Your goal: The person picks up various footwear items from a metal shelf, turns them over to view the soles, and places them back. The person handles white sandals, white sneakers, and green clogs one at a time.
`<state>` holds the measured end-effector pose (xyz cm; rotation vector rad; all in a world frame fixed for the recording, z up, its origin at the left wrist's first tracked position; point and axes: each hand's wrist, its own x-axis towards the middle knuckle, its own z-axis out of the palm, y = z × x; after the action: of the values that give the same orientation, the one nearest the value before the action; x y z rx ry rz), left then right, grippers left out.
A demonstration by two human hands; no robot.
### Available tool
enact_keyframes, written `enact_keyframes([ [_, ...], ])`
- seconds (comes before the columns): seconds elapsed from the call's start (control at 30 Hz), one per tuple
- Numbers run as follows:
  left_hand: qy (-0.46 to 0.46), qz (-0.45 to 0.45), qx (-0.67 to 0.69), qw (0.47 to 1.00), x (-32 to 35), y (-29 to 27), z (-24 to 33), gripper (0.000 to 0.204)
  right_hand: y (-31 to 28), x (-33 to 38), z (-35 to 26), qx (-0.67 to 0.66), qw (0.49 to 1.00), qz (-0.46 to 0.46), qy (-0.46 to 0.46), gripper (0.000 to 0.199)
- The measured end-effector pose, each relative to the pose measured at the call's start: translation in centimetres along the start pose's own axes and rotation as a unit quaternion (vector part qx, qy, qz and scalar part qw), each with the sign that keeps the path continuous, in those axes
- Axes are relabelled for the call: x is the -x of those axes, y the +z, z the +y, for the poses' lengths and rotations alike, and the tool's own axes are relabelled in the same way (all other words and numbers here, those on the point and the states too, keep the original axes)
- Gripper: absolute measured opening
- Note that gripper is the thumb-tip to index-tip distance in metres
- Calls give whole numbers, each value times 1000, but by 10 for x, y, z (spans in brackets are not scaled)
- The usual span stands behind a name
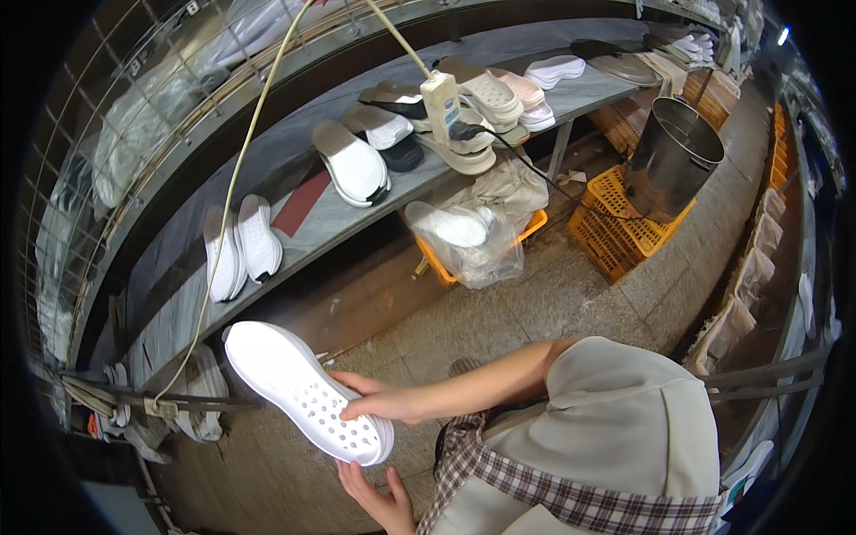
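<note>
A white shoe sole with small round holes at its near end is held tilted in front of me. My right hand grips its side near the holed end, thumb on the upper face and the other fingers at the far edge. Below that end is my left hand, its fingers stretched out and the thumb apart. The left fingertips come up to the sole's lower edge; whether they bear any of its weight cannot be seen.
A long grey shelf carries several soles, including a white pair. A power strip hangs on a cord before it. Beneath are a bagged orange basket, a yellow crate and a metal pot. Wire mesh rises behind.
</note>
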<state>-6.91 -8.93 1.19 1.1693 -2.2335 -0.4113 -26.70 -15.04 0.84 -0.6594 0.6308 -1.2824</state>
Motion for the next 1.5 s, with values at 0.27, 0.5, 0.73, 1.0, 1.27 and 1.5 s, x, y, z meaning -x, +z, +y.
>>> enact_keyframes([
  [0.27,-171,122,351,913,12,3,13,69,20,2,3,16,998,-16,62,79],
  [0.5,-317,136,645,682,3,2,1,47,36,16,18,42,990,-46,127,64],
  [0.73,-262,132,638,712,33,-1,8,86,42,46,29,155,982,-104,2,48],
  [1.0,-243,125,671,689,48,18,40,86,-52,116,-15,294,928,195,-119,15],
  [1.27,-248,147,676,678,29,69,86,79,-221,142,-116,306,767,424,-372,33],
  [1.5,-279,134,619,722,-23,151,154,73,-389,160,-270,526,499,589,-357,63],
])
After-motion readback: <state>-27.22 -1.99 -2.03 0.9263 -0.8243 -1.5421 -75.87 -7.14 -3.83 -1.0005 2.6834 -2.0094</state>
